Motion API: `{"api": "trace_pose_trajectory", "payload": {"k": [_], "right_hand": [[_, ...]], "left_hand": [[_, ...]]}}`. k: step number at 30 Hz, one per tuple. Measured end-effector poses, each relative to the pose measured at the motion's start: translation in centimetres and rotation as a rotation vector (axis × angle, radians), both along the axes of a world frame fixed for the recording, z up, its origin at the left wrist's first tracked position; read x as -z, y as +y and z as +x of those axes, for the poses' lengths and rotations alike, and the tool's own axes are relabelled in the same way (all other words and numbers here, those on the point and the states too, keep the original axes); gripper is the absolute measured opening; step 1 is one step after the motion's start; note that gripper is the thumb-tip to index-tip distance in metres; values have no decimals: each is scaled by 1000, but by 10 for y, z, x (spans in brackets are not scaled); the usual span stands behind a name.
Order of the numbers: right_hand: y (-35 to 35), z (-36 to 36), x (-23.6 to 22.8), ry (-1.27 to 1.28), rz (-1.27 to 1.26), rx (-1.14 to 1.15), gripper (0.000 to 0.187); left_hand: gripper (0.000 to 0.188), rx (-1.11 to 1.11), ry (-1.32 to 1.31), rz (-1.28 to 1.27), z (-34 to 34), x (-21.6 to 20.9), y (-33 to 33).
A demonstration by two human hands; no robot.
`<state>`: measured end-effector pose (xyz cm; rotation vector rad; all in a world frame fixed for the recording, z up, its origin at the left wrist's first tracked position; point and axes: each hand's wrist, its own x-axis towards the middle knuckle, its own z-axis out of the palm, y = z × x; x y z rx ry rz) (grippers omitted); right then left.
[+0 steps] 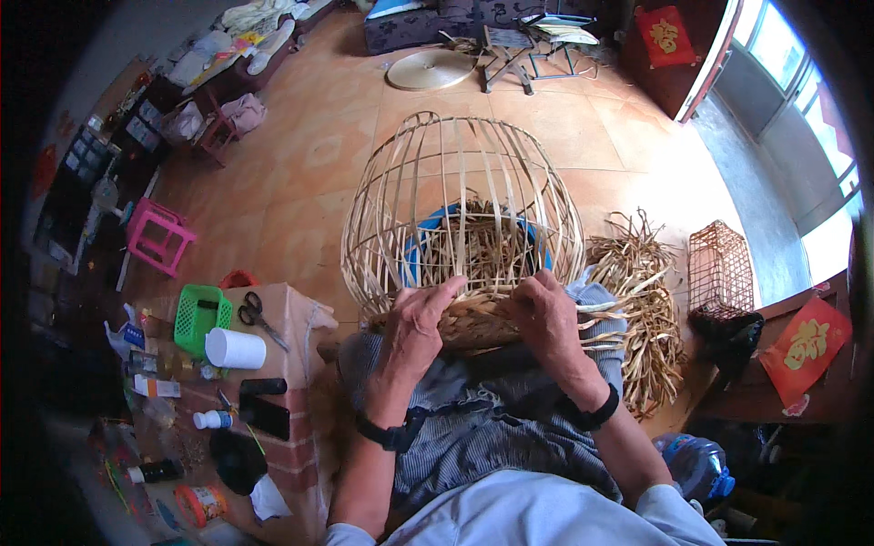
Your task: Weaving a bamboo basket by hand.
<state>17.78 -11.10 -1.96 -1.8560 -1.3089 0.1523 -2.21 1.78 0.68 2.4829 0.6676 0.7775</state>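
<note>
A large wicker basket [464, 168] of thin pale ribs rests on my lap, tilted so that its open framework points away from me. Its near part carries a dense weave [478, 329] of dried plant strips. My left hand [421, 318] grips this woven part, thumb and fingers pressed to its upper edge. At the right of the weave, my right hand [543, 314] pinches a strip; the fingertips partly hide it. Loose strip ends [601, 329] stick out past my right hand over my thigh.
Behind the ribs stands a blue tub [411, 259] of dried strips. A strip pile [646, 318] and a wire basket [719, 268] lie right. The left table [296, 364] bears scissors [261, 318], a green basket [202, 318], a white roll [235, 348] and a phone [265, 416]. A pink stool [159, 237] stands beyond.
</note>
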Motion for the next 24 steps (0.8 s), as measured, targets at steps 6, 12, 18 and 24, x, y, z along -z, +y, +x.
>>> {"api": "trace_pose_trajectory", "payload": {"k": [6, 12, 18, 24], "right_hand": [[-6, 14, -8, -121, 75, -51, 31], [5, 15, -6, -144, 93, -100, 29], [0, 20, 3, -46, 85, -120, 21], [-3, 21, 3, -60, 102, -115, 22]], "left_hand": [[32, -126, -13, 235, 17, -26, -23], [29, 10, 7, 212, 44, -17, -28], [39, 30, -2, -3, 27, -9, -16], [43, 100, 44, 182, 35, -22, -26]]}}
